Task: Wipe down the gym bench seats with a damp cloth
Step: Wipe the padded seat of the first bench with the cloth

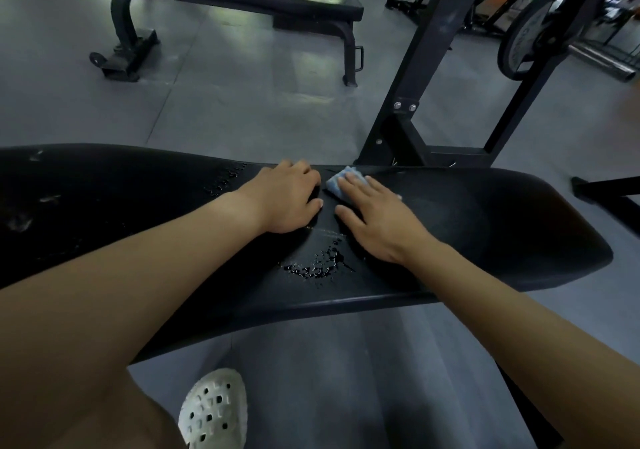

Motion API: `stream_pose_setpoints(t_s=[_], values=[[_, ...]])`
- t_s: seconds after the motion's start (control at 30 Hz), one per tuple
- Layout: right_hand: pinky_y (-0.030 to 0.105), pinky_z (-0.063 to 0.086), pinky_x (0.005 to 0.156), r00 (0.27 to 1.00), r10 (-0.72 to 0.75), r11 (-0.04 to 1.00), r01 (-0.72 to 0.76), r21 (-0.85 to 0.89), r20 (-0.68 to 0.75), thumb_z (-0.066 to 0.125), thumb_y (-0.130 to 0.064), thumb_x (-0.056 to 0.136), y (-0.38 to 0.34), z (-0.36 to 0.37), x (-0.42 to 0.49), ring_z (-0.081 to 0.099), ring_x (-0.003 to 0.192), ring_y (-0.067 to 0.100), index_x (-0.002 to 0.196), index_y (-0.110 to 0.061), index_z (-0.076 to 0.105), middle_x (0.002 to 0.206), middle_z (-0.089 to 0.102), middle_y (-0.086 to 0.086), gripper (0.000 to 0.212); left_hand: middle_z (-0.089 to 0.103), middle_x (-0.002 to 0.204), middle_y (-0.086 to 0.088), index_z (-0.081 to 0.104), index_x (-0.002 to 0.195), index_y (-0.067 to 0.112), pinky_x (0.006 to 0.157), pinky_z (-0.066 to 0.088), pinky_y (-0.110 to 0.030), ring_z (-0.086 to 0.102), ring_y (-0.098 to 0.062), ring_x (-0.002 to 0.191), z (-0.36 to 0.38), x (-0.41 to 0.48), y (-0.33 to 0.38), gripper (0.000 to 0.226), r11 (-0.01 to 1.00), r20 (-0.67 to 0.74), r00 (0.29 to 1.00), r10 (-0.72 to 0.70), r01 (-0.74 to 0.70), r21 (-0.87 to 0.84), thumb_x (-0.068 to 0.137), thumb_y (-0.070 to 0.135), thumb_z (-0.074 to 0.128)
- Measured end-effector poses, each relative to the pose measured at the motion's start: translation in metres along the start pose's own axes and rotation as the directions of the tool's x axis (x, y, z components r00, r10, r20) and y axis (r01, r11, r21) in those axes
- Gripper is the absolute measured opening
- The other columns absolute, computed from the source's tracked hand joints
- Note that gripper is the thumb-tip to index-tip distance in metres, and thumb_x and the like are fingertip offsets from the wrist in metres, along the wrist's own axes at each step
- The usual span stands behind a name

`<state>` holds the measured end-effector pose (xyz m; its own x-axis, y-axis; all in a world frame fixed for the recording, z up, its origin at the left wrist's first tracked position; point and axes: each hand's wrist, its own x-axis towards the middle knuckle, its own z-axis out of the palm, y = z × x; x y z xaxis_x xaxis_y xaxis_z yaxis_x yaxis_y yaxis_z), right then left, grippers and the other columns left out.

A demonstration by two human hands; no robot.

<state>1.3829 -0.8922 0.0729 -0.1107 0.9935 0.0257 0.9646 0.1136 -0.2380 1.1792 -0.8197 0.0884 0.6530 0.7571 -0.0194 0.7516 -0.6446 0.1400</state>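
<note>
A black bench (pixel 485 226) runs left to right across the head view. A small, folded, pale-blue cloth (pixel 337 182) lies near its far edge, pressed flat under the right hand (pixel 377 221), fingers straight. The left hand (pixel 287 202) rests beside it, fingers loosely bent, holding nothing. Droplets (pixel 317 267) bead on the pad's near side.
</note>
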Motion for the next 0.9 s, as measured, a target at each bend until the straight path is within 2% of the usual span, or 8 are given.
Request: stream_pose_setpoints(t_s=[0.1, 0.2, 0.33, 0.47, 0.63, 0.73, 0.8, 0.9], values=[[0.042, 0.017, 0.126, 1.000, -0.023, 0.999, 0.023, -0.030, -0.003, 0.034, -0.041, 0.109, 0.008, -0.003, 0.007, 0.020, 0.155, 0.021, 0.160, -0.028, 0.028, 0.168, 0.023, -0.007, 0.053, 0.047, 0.141, -0.004, 0.052, 0.138, 0.019, 0.105, 0.044, -0.054, 0.046, -0.030, 0.129, 0.000, -0.001, -0.002, 0.048, 0.999, 0.001, 1.000, 0.001, -0.001, -0.037, 0.103, 0.050, 0.047], [0.046, 0.019, 0.125, 0.994, 0.105, 0.991, -0.107, -0.078, -0.021, 0.028, -0.038, 0.109, 0.032, -0.009, 0.015, 0.023, 0.154, 0.024, 0.161, -0.027, 0.024, 0.168, 0.022, -0.004, 0.053, 0.043, 0.149, -0.003, 0.048, 0.146, 0.020, 0.108, 0.042, -0.053, 0.042, -0.029, 0.135, 0.000, -0.003, -0.004, 0.053, 0.999, 0.015, 1.000, 0.004, -0.004, -0.046, 0.104, 0.052, 0.045], [0.050, 0.022, 0.124, 0.965, 0.256, 0.964, -0.259, -0.063, -0.045, 0.026, -0.046, 0.106, 0.044, -0.010, 0.024, 0.024, 0.153, 0.029, 0.161, -0.023, 0.024, 0.169, 0.021, 0.001, 0.059, 0.037, 0.158, -0.003, 0.040, 0.154, 0.021, 0.114, 0.038, -0.050, 0.037, -0.028, 0.142, 0.001, -0.006, -0.007, 0.059, 0.999, 0.029, 1.000, 0.009, -0.008, -0.032, 0.105, 0.054, 0.041], [0.052, 0.018, 0.125, 0.985, 0.175, 0.983, -0.174, -0.051, 0.013, 0.031, -0.058, 0.103, 0.024, -0.007, 0.025, 0.018, 0.155, 0.030, 0.162, -0.026, 0.021, 0.170, 0.015, -0.001, 0.067, 0.038, 0.158, -0.004, 0.040, 0.155, 0.021, 0.114, 0.038, -0.050, 0.039, -0.028, 0.142, 0.003, -0.005, -0.009, 0.061, 1.000, 0.006, 1.000, 0.014, -0.014, -0.002, 0.105, 0.056, 0.040], [0.049, 0.013, 0.127, 0.999, -0.033, 0.999, 0.033, 0.014, 0.020, 0.038, -0.056, 0.104, -0.002, 0.001, 0.013, 0.009, 0.157, 0.023, 0.161, -0.028, 0.027, 0.169, 0.018, -0.006, 0.064, 0.045, 0.151, -0.005, 0.046, 0.150, 0.020, 0.113, 0.038, -0.050, 0.042, -0.030, 0.137, 0.007, -0.002, -0.009, 0.060, 1.000, -0.020, 1.000, 0.006, -0.006, 0.009, 0.103, 0.057, 0.041], [0.031, 0.001, 0.128, 0.993, -0.117, 0.993, 0.117, 0.004, -0.007, 0.040, -0.039, 0.108, 0.002, -0.005, 0.013, 0.008, 0.157, 0.020, 0.158, -0.023, 0.036, 0.166, 0.028, -0.003, 0.052, 0.044, 0.151, -0.005, 0.045, 0.150, 0.020, 0.112, 0.039, -0.050, 0.042, -0.030, 0.137, 0.007, -0.002, -0.009, 0.060, 1.000, -0.013, 1.000, 0.000, 0.000, -0.004, 0.103, 0.057, 0.040], [0.023, 0.000, 0.124, 0.995, -0.095, 0.995, 0.096, 0.005, -0.019, 0.038, -0.032, 0.110, 0.014, -0.010, 0.014, 0.010, 0.156, 0.019, 0.157, -0.023, 0.038, 0.165, 0.031, -0.004, 0.048, 0.042, 0.153, -0.004, 0.044, 0.151, 0.021, 0.113, 0.038, -0.050, 0.041, -0.029, 0.138, 0.006, -0.003, -0.009, 0.060, 1.000, -0.003, 1.000, 0.002, -0.002, -0.009, 0.104, 0.057, 0.039], [0.041, 0.014, 0.127, 0.996, 0.066, 0.998, -0.066, 0.004, -0.051, 0.035, -0.030, 0.110, 0.039, -0.014, 0.018, 0.013, 0.156, 0.026, 0.157, -0.024, 0.035, 0.166, 0.029, -0.002, 0.048, 0.037, 0.159, -0.003, 0.041, 0.154, 0.022, 0.118, 0.032, -0.053, 0.037, -0.029, 0.144, 0.005, -0.005, -0.009, 0.061, 1.000, 0.017, 1.000, -0.008, 0.008, -0.014, 0.105, 0.057, 0.038]])
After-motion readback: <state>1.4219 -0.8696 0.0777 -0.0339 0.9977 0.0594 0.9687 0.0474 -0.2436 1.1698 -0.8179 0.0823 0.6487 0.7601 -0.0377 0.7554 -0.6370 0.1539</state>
